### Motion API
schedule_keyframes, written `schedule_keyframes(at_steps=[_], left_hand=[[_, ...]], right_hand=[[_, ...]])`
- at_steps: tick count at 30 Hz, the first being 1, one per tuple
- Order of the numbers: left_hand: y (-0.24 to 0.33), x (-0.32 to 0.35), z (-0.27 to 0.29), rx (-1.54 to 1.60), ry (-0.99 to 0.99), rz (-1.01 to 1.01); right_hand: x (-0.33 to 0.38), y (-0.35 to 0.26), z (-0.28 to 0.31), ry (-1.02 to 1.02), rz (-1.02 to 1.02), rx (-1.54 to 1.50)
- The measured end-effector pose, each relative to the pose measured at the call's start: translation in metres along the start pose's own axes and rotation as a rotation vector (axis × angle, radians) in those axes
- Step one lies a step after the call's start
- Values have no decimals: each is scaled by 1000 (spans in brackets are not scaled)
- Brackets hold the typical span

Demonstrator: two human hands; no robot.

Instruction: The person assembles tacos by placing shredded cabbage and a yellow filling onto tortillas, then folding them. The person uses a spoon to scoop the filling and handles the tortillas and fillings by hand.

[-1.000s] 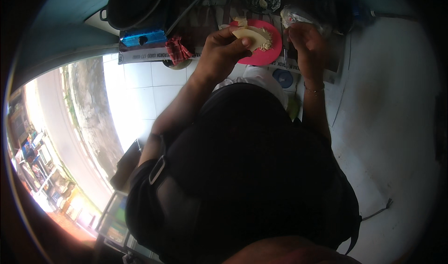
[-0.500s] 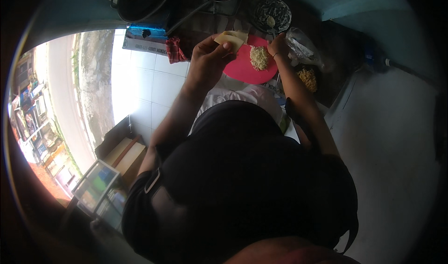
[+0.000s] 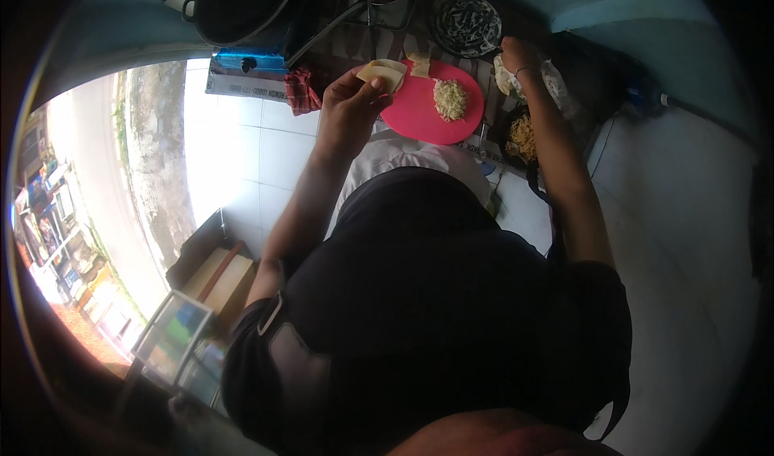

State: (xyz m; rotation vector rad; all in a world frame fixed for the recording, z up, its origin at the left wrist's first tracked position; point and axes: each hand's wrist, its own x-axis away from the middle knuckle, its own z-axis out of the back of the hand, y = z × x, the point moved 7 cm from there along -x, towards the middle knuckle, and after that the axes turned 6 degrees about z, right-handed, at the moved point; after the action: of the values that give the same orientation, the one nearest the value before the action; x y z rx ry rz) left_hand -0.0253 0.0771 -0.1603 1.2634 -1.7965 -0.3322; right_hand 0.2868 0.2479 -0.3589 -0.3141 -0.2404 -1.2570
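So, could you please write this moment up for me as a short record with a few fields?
Left hand: left hand holds a pale folded wrapper above the edge of the red plate
Right hand: right hand reaches to a clear bag beyond the plate
On plate: a heap of shredded filling and a small wrapper piece
Nearby: a dark pot at upper left, a patterned bowl behind the plate, a bowl of yellow shreds at right

Smooth pink plastic plate, matt pale dough wrapper, dark metal pot, glossy white tiles
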Motion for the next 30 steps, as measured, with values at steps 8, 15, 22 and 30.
schedule_keyframes(at_steps=[8,15,22,30], left_hand=[[12,4,7,16,-71,-41],[20,4,15,-18,-68,-31],[23,-8,2,-112,-138,-3],[34,-2,-59,7,-411,-17]], right_hand=[[-8,-26,-24,-178,136,-26],[4,-32,-41,-144,-215,-1016],[97,-83,69,-242,17,-1814],[209,-94,232,254,259,-1293]])
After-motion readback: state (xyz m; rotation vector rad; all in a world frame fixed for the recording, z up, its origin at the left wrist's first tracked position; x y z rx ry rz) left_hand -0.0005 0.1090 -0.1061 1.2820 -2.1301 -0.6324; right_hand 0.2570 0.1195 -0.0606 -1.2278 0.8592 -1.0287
